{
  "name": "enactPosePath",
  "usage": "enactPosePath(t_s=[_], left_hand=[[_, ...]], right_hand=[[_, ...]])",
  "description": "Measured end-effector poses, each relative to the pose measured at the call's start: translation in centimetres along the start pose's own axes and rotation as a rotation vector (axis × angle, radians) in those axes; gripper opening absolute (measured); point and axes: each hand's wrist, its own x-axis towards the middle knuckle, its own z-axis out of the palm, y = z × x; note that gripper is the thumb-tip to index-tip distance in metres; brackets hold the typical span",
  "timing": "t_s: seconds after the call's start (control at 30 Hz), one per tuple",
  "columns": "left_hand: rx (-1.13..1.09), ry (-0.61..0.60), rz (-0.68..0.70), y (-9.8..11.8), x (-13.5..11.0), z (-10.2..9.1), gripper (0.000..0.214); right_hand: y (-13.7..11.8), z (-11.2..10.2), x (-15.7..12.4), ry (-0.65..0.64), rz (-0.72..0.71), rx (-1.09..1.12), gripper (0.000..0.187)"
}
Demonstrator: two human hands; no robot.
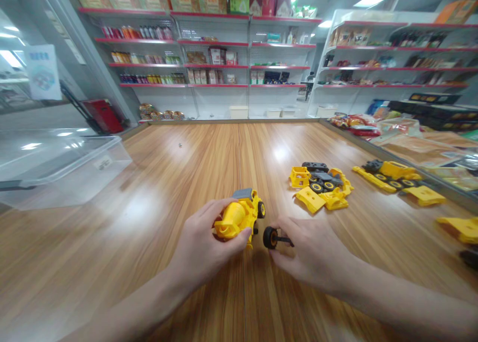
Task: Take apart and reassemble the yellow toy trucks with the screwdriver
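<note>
My left hand (203, 245) grips a yellow toy mixer truck (239, 216) on the wooden table (149, 222), fingers wrapped round its drum. The truck has a grey top and a black wheel at its right side. My right hand (311, 250) pinches a loose black wheel on a thin axle (272, 237), held just right of the truck and a little apart from it.
A heap of yellow and black toy parts (321, 185) lies further right. Another yellow toy vehicle in pieces (396, 175) sits near the right edge, with more yellow parts (461, 230) at far right. A clear plastic box (56, 165) stands at left. Stocked shelves (212, 58) line the back.
</note>
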Motion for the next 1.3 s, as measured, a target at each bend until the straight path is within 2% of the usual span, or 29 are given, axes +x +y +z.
enactPosePath(t_s=[0.13,0.27,0.43,0.7,0.87,0.97,1.17,1.3], left_hand=[[-0.023,-0.004,-0.105,0.1,0.0,-0.1,0.035],[-0.105,-0.005,-0.198,-0.3,0.1,0.0,0.035],[-0.218,-0.011,-0.264,-0.8,0.2,0.3,0.037],[-0.271,-0.020,-0.303,-0.7,0.2,0.3,0.036],[-0.227,-0.037,-0.226,-0.2,-0.1,0.1,0.031],[-0.228,-0.044,-0.152,0.1,-0.4,0.1,0.032],[-0.258,-0.061,-0.005,-0.2,-1.1,0.2,0.044],[-0.204,-0.013,0.139,-0.3,-1.0,0.0,0.049]], right_hand=[[0.1,-0.4,0.0,-0.094,-0.007,-0.149,0.005],[-0.3,-0.7,0.0,-0.114,-0.016,-0.173,0.013],[-0.6,-0.9,-0.2,-0.101,-0.038,-0.107,0.014],[0.3,-0.2,0.0,-0.023,-0.034,-0.052,0.020],[1.0,-0.2,0.5,0.201,0.005,0.101,0.018],[1.3,-0.3,0.6,0.281,0.001,0.152,0.012],[1.4,-0.4,0.8,0.302,-0.029,0.189,0.011],[1.2,-0.5,0.6,0.294,-0.015,0.211,0.012]])
